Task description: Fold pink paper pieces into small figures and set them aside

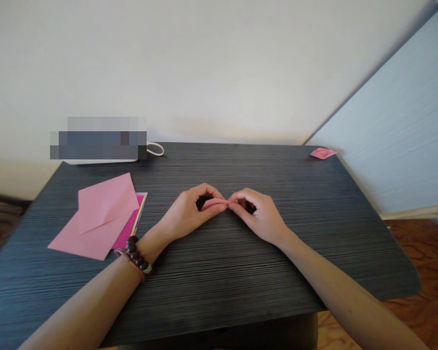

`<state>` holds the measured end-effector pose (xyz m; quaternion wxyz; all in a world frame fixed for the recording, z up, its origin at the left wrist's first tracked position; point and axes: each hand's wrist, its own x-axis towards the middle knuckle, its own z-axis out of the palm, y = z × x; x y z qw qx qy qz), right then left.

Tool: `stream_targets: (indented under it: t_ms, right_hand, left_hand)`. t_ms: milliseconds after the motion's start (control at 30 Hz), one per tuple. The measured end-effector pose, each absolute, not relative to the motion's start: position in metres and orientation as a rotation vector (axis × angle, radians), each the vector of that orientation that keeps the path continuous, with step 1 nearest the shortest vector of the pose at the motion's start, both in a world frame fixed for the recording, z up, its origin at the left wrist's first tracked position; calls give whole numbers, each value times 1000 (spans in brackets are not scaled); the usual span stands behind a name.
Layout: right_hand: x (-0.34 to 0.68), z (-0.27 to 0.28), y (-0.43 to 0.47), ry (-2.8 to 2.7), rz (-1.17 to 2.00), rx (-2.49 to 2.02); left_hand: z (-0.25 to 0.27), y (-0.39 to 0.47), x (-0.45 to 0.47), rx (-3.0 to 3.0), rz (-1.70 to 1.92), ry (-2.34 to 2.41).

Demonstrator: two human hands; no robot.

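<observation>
Between my two hands is a small folded piece of pink paper [214,202], held just above the middle of the dark table. My left hand [191,211] pinches it between thumb and fingers, and most of the paper lies along that hand. The fingertips of my right hand [261,212] grip its right end, close against the left fingertips. Part of the paper is covered by my fingers. A beaded bracelet [136,255] circles my left wrist.
Pink paper sheets [107,206] overlap on a magenta stack [133,223] at the left. A folded pink paper piece [323,153] lies at the far right corner. A blurred-out object [100,146] with a white cord loop [156,148] stands at the back left of the table [219,291].
</observation>
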<state>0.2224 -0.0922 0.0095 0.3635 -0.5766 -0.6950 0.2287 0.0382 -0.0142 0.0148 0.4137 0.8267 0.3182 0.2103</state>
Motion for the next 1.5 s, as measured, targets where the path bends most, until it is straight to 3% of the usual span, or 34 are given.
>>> stream_targets:
  t_ms: [367,1000,1500]
  right_hand:
    - [221,4,-94,-1523,544,-1427]
    - [219,4,-96,-1544,486,-1373]
    - [220,3,-95,-1637,665,-1294]
  left_hand:
    - [18,-18,42,1619,556,846]
    - [16,-27,45,1832,590,740]
    - [22,-23,40,1769,481,712]
